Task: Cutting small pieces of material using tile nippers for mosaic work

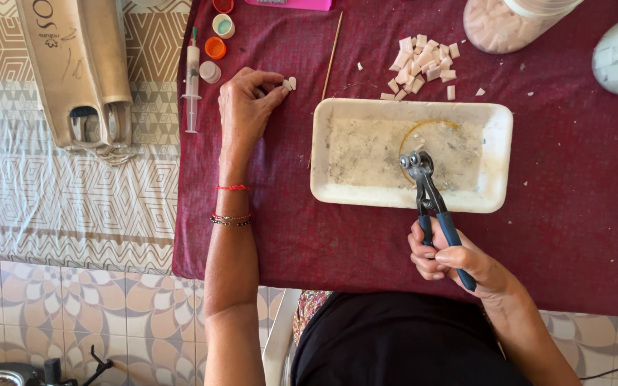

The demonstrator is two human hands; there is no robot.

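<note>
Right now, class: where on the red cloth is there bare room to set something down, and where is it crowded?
Free: red cloth right of the white tray; also between left hand and tray. Crowded: far edge, with pink tiles, jars, paint pots.

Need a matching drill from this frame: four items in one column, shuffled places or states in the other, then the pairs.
Things:
1. blue-handled wheeled nippers
2. small pale tile piece
3. plastic syringe
4. heap of pink tile pieces

Places:
A. on the dark red cloth beyond the white tray
B. at the left hand's fingertips
C. along the cloth's left edge
D. gripped by the right hand, head over the tray

Pairs: 1-D, 2-B, 3-C, 4-A
</note>
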